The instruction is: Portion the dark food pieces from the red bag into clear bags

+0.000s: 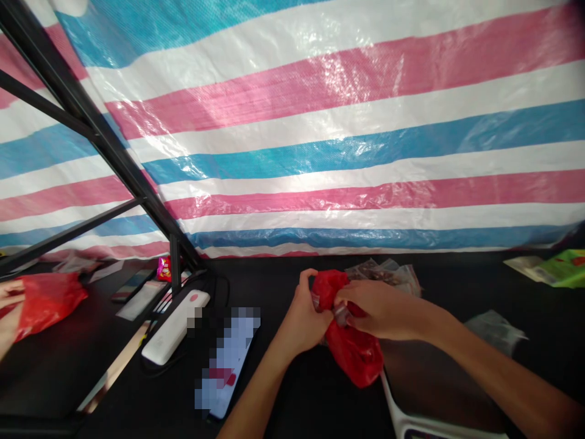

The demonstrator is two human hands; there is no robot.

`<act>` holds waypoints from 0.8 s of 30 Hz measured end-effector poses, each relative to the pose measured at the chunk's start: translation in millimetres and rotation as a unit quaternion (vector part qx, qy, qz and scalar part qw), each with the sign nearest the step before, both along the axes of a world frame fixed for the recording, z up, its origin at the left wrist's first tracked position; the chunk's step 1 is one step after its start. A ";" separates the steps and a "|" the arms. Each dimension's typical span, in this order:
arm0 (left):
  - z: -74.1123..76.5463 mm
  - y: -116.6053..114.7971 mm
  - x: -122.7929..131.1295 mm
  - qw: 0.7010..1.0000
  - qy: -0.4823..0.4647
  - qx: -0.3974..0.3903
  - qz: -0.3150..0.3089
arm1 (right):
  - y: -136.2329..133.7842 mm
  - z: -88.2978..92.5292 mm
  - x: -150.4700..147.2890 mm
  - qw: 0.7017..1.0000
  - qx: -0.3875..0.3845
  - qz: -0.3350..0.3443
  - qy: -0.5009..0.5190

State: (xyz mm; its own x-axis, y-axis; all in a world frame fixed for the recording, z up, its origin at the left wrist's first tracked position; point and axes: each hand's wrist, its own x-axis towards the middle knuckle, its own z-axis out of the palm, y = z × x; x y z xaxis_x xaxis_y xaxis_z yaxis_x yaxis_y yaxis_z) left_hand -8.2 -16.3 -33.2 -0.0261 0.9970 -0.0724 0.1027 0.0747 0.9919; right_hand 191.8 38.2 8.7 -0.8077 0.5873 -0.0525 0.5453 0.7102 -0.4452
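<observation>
So there's a black worktop set up right against a big striped tarp in pink, white and blue, hanging behind it all shiny and a bit wrinkled. A black metal frame cuts diagonally across the left side.

The action is around the middle of the worktop. A red plastic bag sits there, bunched up at the top, with its long axis running from the gathered end, up and to the left, down to a fat lower end pointing toward the person's right. The left hand has a tight grip on the bunched part, and the right hand comes in from the right with a closed grip on it too, so the two are basically touching. A clear plastic bag is just behind them.

Off to the left there's a white power bank and a pixelated, blurred object you can't make out. Farther right is a green packet. At the far left edge, another hand is next to a second red bag, but I can't tell whose it is.
</observation>
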 end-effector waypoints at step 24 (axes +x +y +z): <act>0.2 -7.5 -18.5 0.980 0.130 -0.011 -0.153 | -4.2 1.2 4.7 0.999 -0.027 0.009 -0.013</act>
State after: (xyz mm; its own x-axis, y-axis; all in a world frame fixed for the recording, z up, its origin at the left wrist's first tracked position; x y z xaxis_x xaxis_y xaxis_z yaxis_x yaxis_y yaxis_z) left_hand -26.7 -23.9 -32.9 0.2525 0.9595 -0.1252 0.3736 0.0227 0.9273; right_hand 196.5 34.0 9.8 -0.8165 0.5675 -0.1058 0.5442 0.6955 -0.4692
